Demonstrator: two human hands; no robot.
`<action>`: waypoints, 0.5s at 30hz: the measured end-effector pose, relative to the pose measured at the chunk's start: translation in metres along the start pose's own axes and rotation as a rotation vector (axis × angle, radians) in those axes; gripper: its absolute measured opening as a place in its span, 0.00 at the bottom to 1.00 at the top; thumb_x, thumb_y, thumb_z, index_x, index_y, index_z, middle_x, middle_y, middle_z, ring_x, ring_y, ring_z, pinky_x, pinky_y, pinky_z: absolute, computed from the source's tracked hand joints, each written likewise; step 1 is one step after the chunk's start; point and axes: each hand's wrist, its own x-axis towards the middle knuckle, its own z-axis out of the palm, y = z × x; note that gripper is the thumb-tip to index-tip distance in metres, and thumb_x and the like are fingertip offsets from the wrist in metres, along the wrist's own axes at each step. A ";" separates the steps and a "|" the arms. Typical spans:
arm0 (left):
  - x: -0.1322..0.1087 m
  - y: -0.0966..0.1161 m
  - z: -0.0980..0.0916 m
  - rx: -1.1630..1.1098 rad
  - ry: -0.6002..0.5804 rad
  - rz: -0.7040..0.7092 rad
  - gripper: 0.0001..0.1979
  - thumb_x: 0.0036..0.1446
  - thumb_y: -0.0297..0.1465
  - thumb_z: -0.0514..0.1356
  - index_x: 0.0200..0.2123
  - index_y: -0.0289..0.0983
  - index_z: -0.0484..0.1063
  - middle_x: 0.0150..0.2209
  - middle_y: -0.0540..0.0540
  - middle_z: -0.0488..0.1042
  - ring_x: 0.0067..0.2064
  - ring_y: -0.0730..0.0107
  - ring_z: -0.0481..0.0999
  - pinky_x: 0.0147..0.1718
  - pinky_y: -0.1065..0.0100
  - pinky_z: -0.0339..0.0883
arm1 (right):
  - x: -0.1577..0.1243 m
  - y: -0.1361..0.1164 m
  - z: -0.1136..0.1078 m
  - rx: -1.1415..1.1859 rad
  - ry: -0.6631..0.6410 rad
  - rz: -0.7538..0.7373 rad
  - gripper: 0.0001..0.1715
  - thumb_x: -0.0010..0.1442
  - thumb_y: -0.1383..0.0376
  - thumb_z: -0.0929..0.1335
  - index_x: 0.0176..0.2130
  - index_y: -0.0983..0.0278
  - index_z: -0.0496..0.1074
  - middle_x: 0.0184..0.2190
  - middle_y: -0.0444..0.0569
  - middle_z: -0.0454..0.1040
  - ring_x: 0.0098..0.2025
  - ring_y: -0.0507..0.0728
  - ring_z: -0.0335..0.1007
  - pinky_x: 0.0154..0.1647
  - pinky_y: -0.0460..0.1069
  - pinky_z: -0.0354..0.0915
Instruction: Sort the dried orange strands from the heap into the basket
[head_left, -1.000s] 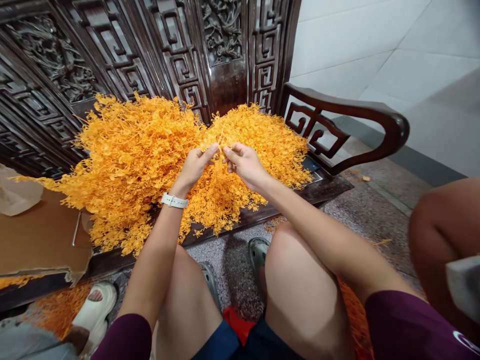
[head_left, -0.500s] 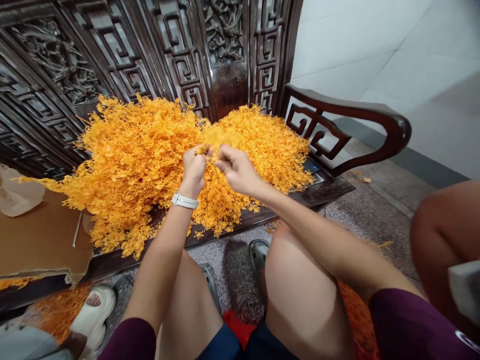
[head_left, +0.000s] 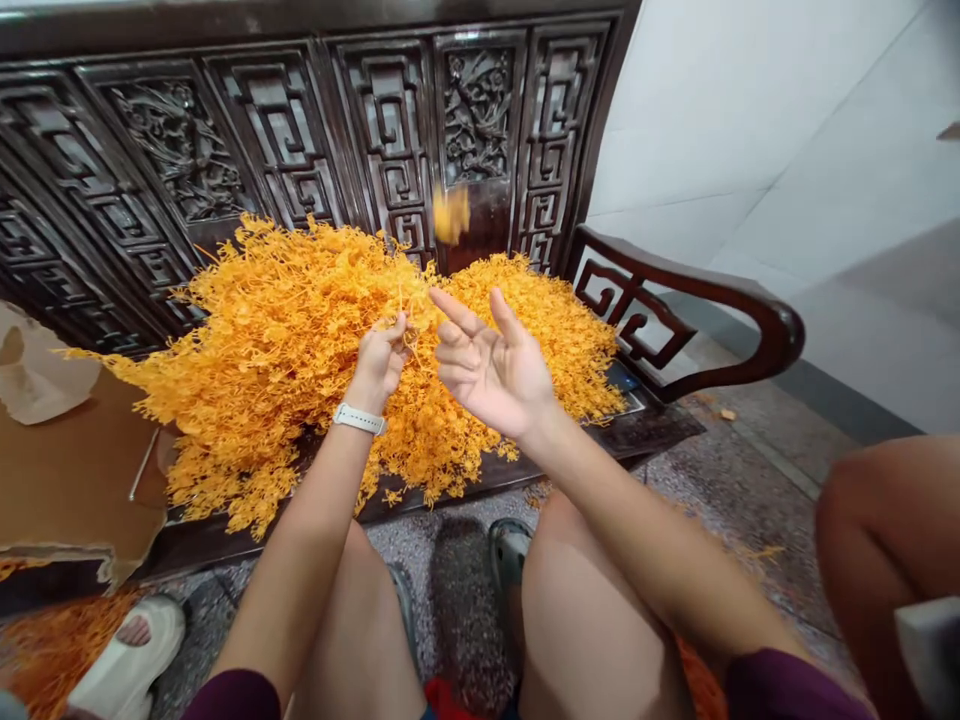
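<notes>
My left hand (head_left: 385, 355), with a white watch band on its wrist, pinches a thin orange stem (head_left: 402, 300) in front of the pile. My right hand (head_left: 499, 365) is open, palm up and fingers spread, holding nothing. Above it, a blurred orange sprig (head_left: 451, 215) hangs in mid-air against the bench back, touching neither hand. Behind both hands lies a big heap of orange, frilly plastic-looking sprigs (head_left: 277, 340). A second mound of short sprigs (head_left: 547, 320) sits to its right.
The sprigs lie on a dark carved wooden bench (head_left: 480, 120) with a curved armrest (head_left: 720, 290) at right. A torn cardboard box (head_left: 67, 470) stands at left. Orange scraps (head_left: 67, 640) cover the floor near another person's white sandal (head_left: 139, 650). Another person's knee (head_left: 885, 520) shows at right.
My hands were together at a small orange sprig. Now they are apart, my right hand has opened, and an orange sprig is in the air above it. The view has shifted slightly.
</notes>
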 end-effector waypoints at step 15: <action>-0.025 -0.014 0.039 0.175 -0.105 0.154 0.10 0.50 0.29 0.75 0.34 0.33 0.81 0.34 0.46 0.80 0.37 0.72 0.77 0.43 0.70 0.70 | 0.004 0.032 -0.046 -0.379 0.644 -0.152 0.16 0.64 0.59 0.71 0.32 0.60 0.62 0.26 0.41 0.69 0.23 0.49 0.62 0.27 0.48 0.60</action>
